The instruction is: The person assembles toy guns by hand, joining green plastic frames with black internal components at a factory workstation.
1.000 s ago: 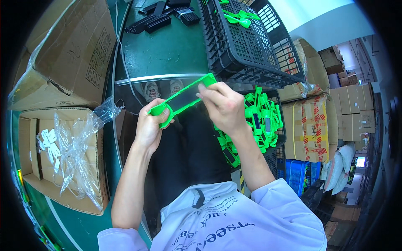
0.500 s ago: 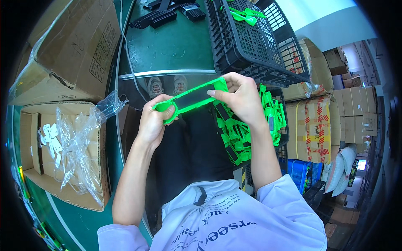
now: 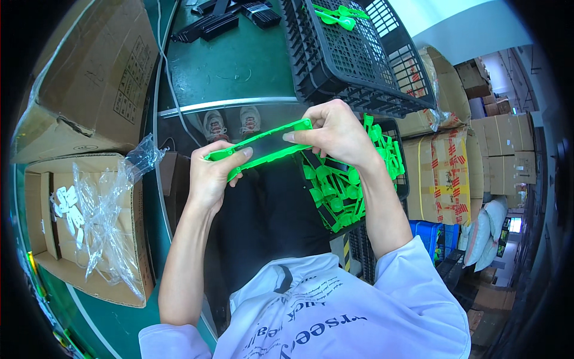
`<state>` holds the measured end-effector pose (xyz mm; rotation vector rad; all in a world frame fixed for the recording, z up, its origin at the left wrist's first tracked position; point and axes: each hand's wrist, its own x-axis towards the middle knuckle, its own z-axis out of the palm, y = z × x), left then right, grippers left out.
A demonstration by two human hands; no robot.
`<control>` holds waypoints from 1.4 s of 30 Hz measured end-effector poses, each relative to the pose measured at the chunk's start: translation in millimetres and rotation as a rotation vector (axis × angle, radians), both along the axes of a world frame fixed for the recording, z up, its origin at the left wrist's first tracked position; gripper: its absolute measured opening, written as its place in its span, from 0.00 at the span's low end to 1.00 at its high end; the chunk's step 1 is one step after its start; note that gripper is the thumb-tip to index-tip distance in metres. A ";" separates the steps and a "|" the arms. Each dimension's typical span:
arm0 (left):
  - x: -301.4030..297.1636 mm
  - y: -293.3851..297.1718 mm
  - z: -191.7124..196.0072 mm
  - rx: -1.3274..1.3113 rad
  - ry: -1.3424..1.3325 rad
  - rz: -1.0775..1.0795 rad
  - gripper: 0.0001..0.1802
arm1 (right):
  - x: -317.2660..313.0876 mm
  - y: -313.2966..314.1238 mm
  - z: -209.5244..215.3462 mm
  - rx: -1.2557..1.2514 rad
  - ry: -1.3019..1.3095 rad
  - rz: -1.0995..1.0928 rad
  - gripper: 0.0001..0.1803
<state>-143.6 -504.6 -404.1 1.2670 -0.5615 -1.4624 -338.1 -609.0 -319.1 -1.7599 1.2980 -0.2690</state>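
Note:
Between my two hands I hold a long bright green plastic part [image 3: 270,160] with a black strip along its middle, tilted up toward the right. My left hand [image 3: 210,172] grips its left end, the thumb lying on the black strip. At the right end my right hand [image 3: 335,133] pinches it, thumb on the front face and fingers behind. Below my right forearm, a crate [image 3: 404,173] is heaped with green plastic parts [image 3: 335,197], some with black pieces.
A black plastic crate [image 3: 335,78] holding a few green parts stands on the green table [image 3: 239,66]. Bundled black strips [image 3: 209,25] lie at its far side. To the left, an open carton [image 3: 140,251] holds white pieces [image 3: 69,206] and clear plastic film [image 3: 107,221].
The green part has turned in my hands, and its round left-end opening is now covered by my left hand. Both thumbs now lie on the black strip.

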 end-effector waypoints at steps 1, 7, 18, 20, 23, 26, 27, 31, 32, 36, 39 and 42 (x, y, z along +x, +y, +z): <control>-0.5 -0.6 0.7 0.012 -0.013 0.003 0.08 | -1.5 0.0 -1.8 0.000 0.008 0.009 0.13; -1.5 -2.9 1.4 0.046 -0.072 0.011 0.08 | -4.7 2.2 -13.7 -0.189 0.074 0.050 0.13; 2.6 3.1 -3.4 0.027 -0.011 0.008 0.08 | -10.0 25.3 -26.3 -0.213 -0.165 0.259 0.27; -2.9 0.5 -4.4 0.019 0.082 -0.084 0.09 | -16.2 24.6 -15.3 -0.180 -0.227 0.232 0.28; -5.8 -1.0 -16.8 0.009 0.157 -0.166 0.25 | -28.2 25.6 -12.4 -0.073 -0.140 0.244 0.28; -12.8 3.2 -18.8 -0.196 -0.034 -0.145 0.49 | -71.4 25.5 -10.6 -0.379 -0.100 0.151 0.29; -1.7 2.8 -17.0 -0.105 -0.123 -0.236 0.59 | -96.8 25.1 -22.3 -0.329 -0.099 -0.034 0.29; -11.8 -6.0 -17.6 -0.058 -0.163 -0.301 0.46 | -194.9 58.9 -69.1 -0.160 0.845 -0.219 0.39; -17.1 -6.4 -18.1 -0.044 -0.182 -0.348 0.44 | -205.9 64.8 -77.2 -0.058 0.994 -0.127 0.37; -29.4 -6.1 -12.9 0.036 -0.285 -0.365 0.36 | -189.8 70.5 -90.5 -0.143 0.791 -0.114 0.24; -25.5 1.5 -14.3 0.073 -0.330 -0.310 0.32 | -140.9 58.9 -107.7 -0.224 0.503 -0.041 0.15; -28.4 0.1 -16.8 0.089 -0.371 -0.294 0.31 | -108.5 77.8 -169.4 -0.288 -0.031 -0.004 0.29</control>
